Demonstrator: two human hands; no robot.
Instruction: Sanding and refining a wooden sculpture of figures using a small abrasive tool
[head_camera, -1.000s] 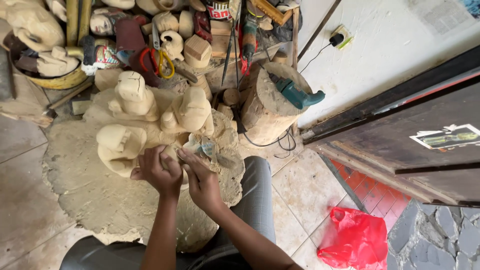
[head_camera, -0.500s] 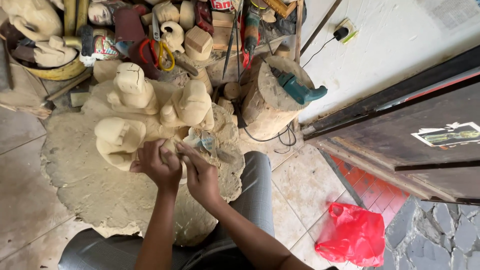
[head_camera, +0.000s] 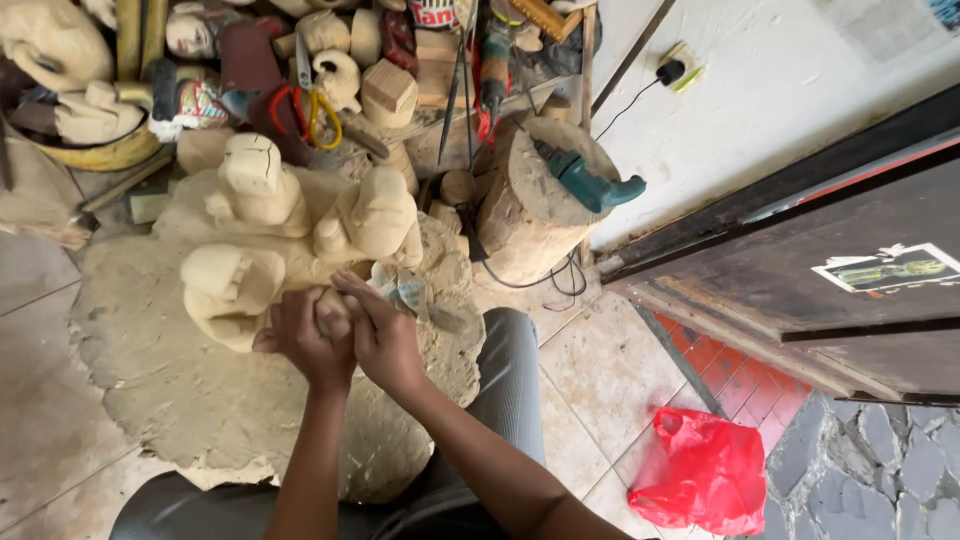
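- You are sitting on a tiled floor (head_camera: 590, 370) thick with pale sawdust, a white wall and dark door frame rising to your right.
- You are working a small pale wood piece (head_camera: 328, 312), pressed between both hands just in front of your knees, against the large unfinished carving (head_camera: 290, 230).
- Your left hand (head_camera: 305, 340) is curling closed around the piece, likely steadying it.
- Your right hand (head_camera: 385, 335) is lying over it, fingers bent down; whether it is gripping a tool, I cannot tell.
- A log stump (head_camera: 535, 205) is carrying a teal power tool (head_camera: 590, 182), probably parked within reach.
- Scissors (head_camera: 310, 110) are lying among carved figures behind; a red plastic bag (head_camera: 705, 475) is sitting apart.
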